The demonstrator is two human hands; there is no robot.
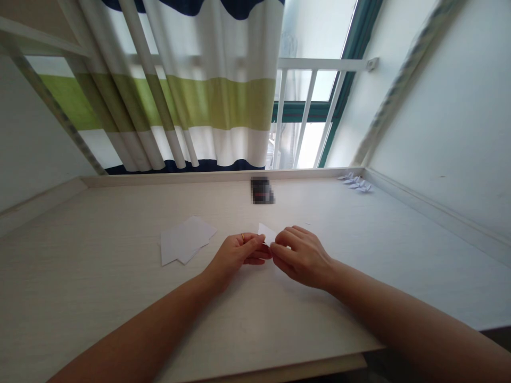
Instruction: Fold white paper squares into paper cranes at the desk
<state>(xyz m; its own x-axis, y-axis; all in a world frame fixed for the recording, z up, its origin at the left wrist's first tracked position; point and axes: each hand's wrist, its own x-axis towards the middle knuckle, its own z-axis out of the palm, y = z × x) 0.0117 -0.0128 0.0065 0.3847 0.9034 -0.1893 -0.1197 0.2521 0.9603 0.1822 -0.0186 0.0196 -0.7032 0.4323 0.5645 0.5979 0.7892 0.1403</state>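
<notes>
A small folded piece of white paper (266,232) is pinched between both hands just above the pale wooden desk (99,298). My left hand (238,254), with a ring on one finger, grips its left side with closed fingers. My right hand (299,255) pinches its right side, fingers curled. Most of the paper is hidden behind my fingers; only one pointed corner shows.
A loose stack of white paper sheets (184,239) lies left of my hands. Several small folded paper figures (356,182) sit in the far right corner. A small dark blurred object (262,190) rests at the desk's back edge. Striped curtain (191,101) and window railing stand behind.
</notes>
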